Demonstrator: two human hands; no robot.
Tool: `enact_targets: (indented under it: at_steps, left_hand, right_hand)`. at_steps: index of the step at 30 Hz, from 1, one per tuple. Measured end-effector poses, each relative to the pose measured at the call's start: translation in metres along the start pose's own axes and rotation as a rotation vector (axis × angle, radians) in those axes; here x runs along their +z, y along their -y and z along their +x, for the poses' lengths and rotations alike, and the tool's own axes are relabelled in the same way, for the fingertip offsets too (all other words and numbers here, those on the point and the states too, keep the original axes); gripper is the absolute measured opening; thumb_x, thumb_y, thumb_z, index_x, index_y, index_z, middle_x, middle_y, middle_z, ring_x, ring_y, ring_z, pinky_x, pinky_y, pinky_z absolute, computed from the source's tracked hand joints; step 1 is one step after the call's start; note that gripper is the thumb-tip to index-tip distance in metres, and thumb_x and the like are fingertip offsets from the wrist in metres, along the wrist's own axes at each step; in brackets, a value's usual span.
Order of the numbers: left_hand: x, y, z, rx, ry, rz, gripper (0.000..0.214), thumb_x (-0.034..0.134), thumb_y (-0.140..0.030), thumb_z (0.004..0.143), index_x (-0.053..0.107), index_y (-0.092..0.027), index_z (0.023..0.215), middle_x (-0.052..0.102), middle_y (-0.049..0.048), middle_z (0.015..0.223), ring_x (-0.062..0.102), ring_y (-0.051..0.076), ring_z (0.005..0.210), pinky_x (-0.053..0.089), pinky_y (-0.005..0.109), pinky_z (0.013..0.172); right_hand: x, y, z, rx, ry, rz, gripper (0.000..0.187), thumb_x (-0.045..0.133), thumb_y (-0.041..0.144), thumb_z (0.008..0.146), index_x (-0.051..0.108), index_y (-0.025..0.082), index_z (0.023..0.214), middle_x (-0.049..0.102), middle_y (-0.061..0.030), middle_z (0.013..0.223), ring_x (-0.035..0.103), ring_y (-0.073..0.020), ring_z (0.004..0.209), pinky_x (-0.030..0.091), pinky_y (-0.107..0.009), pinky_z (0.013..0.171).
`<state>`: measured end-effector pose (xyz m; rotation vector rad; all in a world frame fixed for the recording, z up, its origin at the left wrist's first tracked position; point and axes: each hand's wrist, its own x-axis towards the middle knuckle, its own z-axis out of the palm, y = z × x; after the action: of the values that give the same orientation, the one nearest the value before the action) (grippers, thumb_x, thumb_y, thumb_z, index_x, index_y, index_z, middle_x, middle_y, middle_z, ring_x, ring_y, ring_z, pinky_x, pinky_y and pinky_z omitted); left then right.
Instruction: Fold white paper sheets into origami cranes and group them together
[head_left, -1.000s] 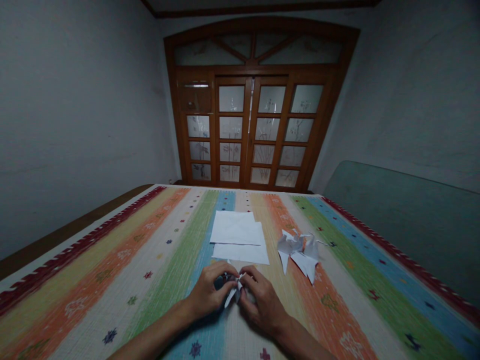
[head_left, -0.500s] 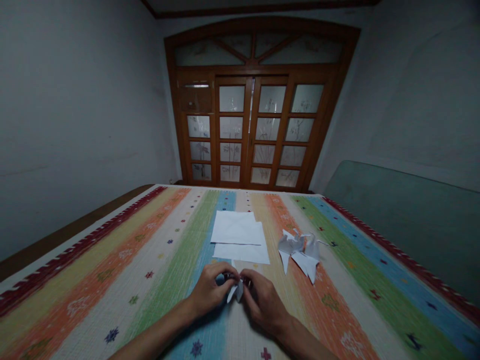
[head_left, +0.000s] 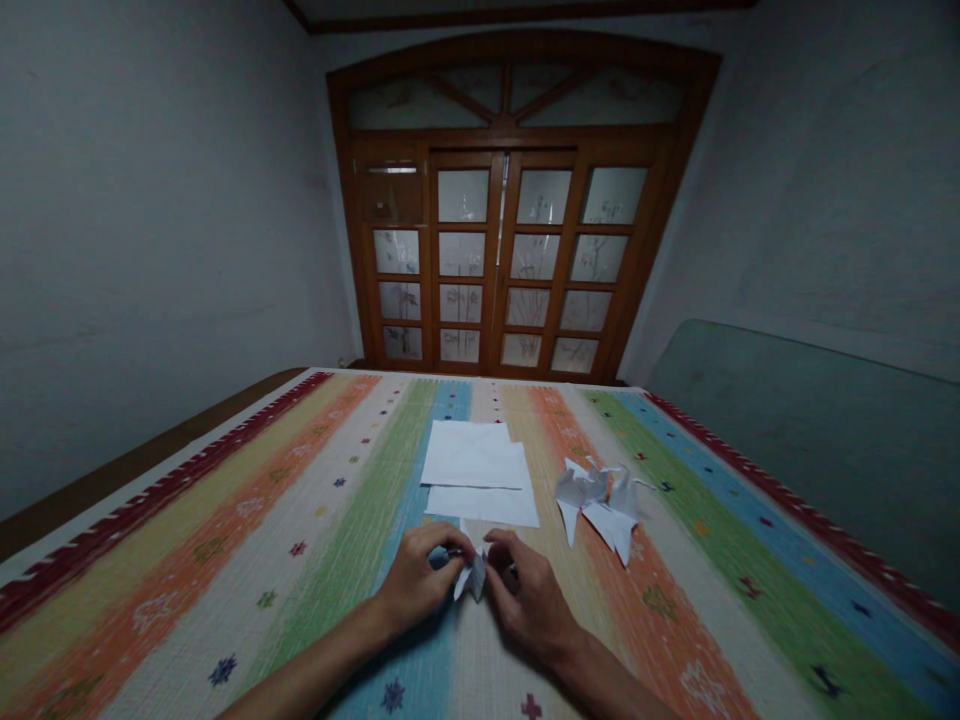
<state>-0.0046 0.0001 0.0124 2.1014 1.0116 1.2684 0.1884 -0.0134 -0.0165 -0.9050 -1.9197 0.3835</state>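
A small piece of folded white paper [head_left: 472,577], with pointed ends, is between my two hands just above the tablecloth. My left hand [head_left: 421,575] pinches its left side between thumb and index finger. My right hand [head_left: 531,598] is at its right side, the thumb close against the paper and the index finger bent and raised a little off it. The other right fingers are curled and partly hidden. Beyond my hands lie flat white paper sheets [head_left: 466,452], overlapping one another. Several folded paper figures [head_left: 609,515] with pointed wings stand in a cluster to the right.
A striped, multicoloured tablecloth [head_left: 315,590] covers the table. A pale green chair back or board [head_left: 810,430] is along the right side. Wooden doors with glass panes [head_left: 501,260] are beyond the far table edge, with walls on both sides.
My right index finger has lifted and opened slightly away from the folded paper. My left hand keeps its pinch almost unmoved. The sheets and the paper figures stay in place.
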Motion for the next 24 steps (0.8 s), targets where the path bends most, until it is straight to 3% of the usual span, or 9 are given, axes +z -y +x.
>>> enact_targets:
  at_steps: [6,13,16,20,24]
  left_hand:
    - [0.0005,-0.0007,0.0008,0.024,0.022,0.011,0.016,0.062,-0.008,0.080,0.073,-0.020,0.079,0.075,0.0020,0.077,0.069,0.017,0.074,0.049,0.027,0.073]
    - [0.0013,-0.0027,0.0024,0.002,0.027,0.007,0.013,0.064,-0.010,0.080,0.073,-0.019,0.082,0.075,0.0025,0.078,0.069,0.017,0.074,0.050,0.027,0.073]
    - [0.0015,-0.0028,0.0033,-0.024,0.019,-0.003,0.009,0.066,-0.014,0.080,0.073,-0.019,0.082,0.075,0.0027,0.078,0.069,0.018,0.075,0.051,0.027,0.073]
    - [0.0022,-0.0042,0.0039,-0.046,0.027,-0.039,0.007,0.067,-0.015,0.080,0.072,-0.019,0.082,0.074,0.0026,0.078,0.068,0.017,0.074,0.051,0.026,0.072]
    - [0.0043,-0.0053,0.0042,-0.084,0.027,-0.098,0.004,0.072,-0.022,0.081,0.071,-0.019,0.083,0.073,0.0026,0.078,0.068,0.017,0.073,0.053,0.026,0.072]
  right_hand:
    - [-0.0014,0.0024,0.0029,-0.037,-0.046,0.019,0.027,0.050,0.011,0.091,0.055,0.021,0.116,0.067,-0.0031,0.085,0.066,-0.0167,0.073,0.054,-0.025,0.070]
    - [-0.0039,0.0010,0.0019,-0.048,0.022,0.066,0.034,0.050,0.010,0.091,0.057,0.021,0.123,0.069,-0.0060,0.094,0.067,-0.0190,0.082,0.054,-0.029,0.078]
    - [-0.0049,0.0008,0.0039,-0.040,0.052,0.083,0.026,0.049,0.014,0.095,0.063,0.021,0.115,0.069,-0.0064,0.093,0.067,-0.0196,0.084,0.053,-0.029,0.077]
    - [-0.0029,0.0008,0.0079,0.012,0.001,0.079,0.010,0.060,0.024,0.094,0.068,0.020,0.099,0.067,-0.0039,0.080,0.064,-0.0180,0.071,0.051,-0.027,0.066]
    - [-0.0005,0.0008,0.0099,0.053,-0.068,0.112,0.012,0.064,0.026,0.092,0.068,0.020,0.082,0.068,-0.0037,0.076,0.064,-0.0178,0.069,0.050,-0.026,0.063]
